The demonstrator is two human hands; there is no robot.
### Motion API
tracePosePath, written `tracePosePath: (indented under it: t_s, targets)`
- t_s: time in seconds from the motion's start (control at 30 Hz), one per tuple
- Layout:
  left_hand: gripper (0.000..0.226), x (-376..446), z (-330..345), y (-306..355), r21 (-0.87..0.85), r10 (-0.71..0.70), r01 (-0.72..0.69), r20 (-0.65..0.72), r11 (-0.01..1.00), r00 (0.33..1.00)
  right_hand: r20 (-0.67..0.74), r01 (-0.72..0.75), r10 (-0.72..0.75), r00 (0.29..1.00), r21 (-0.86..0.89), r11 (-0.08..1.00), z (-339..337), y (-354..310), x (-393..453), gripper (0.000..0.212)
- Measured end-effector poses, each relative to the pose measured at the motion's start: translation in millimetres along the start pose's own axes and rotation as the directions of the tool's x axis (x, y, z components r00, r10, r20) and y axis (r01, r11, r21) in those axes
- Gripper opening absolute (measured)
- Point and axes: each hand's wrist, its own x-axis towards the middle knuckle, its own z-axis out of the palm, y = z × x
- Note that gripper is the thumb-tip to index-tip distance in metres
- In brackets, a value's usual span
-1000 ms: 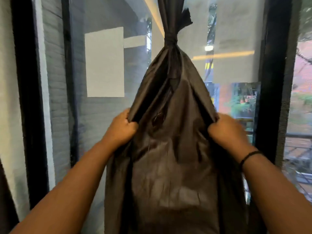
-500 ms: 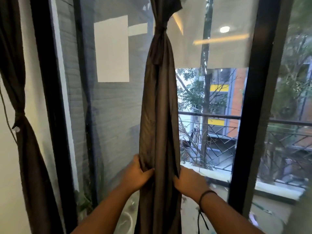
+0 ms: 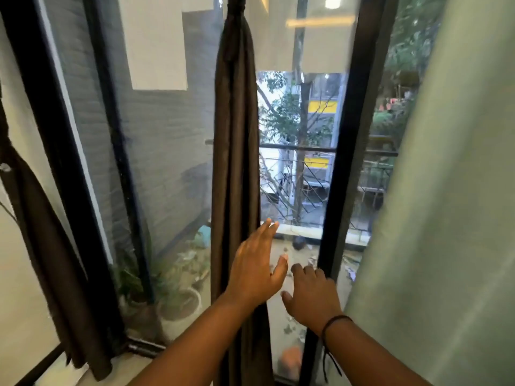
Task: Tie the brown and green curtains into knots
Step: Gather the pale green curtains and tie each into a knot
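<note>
A brown curtain (image 3: 235, 140) hangs straight down the middle of the window, with its knot (image 3: 237, 9) near the top edge of the view. My left hand (image 3: 257, 267) is in front of the curtain's right edge, fingers straight and spread, holding nothing. My right hand (image 3: 312, 298) hovers just right of it before the black window frame, fingers loose and free of the fabric. A pale green curtain (image 3: 446, 204) hangs loose along the right side. A second brown curtain (image 3: 53, 246), tied, hangs at the far left.
Black window frame posts (image 3: 342, 151) stand between the curtains. Through the glass (image 3: 167, 168) are a grey brick wall, potted plants (image 3: 178, 299), a balcony railing and trees. The sill runs along the bottom left.
Both hands let go of the middle brown curtain, which now hangs narrow and straight. The hands opened and shifted right, and the view turned to show the green curtain.
</note>
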Motion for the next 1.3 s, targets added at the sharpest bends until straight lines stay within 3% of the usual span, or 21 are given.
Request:
tracePosePath:
  t_s: [0.17,0.47,0.6,0.73,0.83,0.93,1.07,1.1,1.3]
  targets:
    - [0.067,3,20,54,-0.021,-0.089,0.094,0.164,0.995,0.982,-0.120,-0.025,0.020,0.993,-0.047,0.999,-28,53,-40,0.053]
    - [0.075,82,78,202,-0.055,-0.116,0.125,0.146,0.991,0.982,-0.312,-0.169,0.104,0.944,-0.188,0.968,-121,228,-82,0.052]
    - [0.071,123,92,247,-0.102,-0.186,0.190,0.052,0.976,0.981,-0.393,-0.178,0.094,0.915,-0.184,0.967,-161,296,-82,0.051]
    - [0.057,168,78,262,-0.120,-0.204,0.195,-0.069,0.973,0.977,-0.561,-0.144,0.105,0.821,-0.027,0.989,-213,319,-44,0.055]
    - [0.062,218,54,266,-0.087,-0.144,0.132,-0.150,0.987,0.978,-0.628,-0.058,0.172,0.759,0.197,0.979,-267,322,-1,0.069]
    - [0.066,280,22,277,-0.115,-0.049,0.020,-0.258,0.993,0.965,-0.675,0.042,0.289,0.679,0.429,0.902,-332,329,41,0.084]
    - [0.070,361,-28,298,-0.182,0.070,-0.144,-0.361,0.973,0.930,-0.687,0.110,0.336,0.644,0.518,0.848,-429,341,90,0.089]
    - [0.071,374,-35,302,-0.208,0.066,-0.151,-0.365,0.966,0.929,-0.678,0.100,0.322,0.660,0.504,0.858,-445,344,95,0.087]
    - [0.080,472,-66,354,-0.209,0.070,-0.186,-0.466,0.960,0.882,-0.751,0.109,0.283,0.597,0.425,0.899,-546,353,133,0.038]
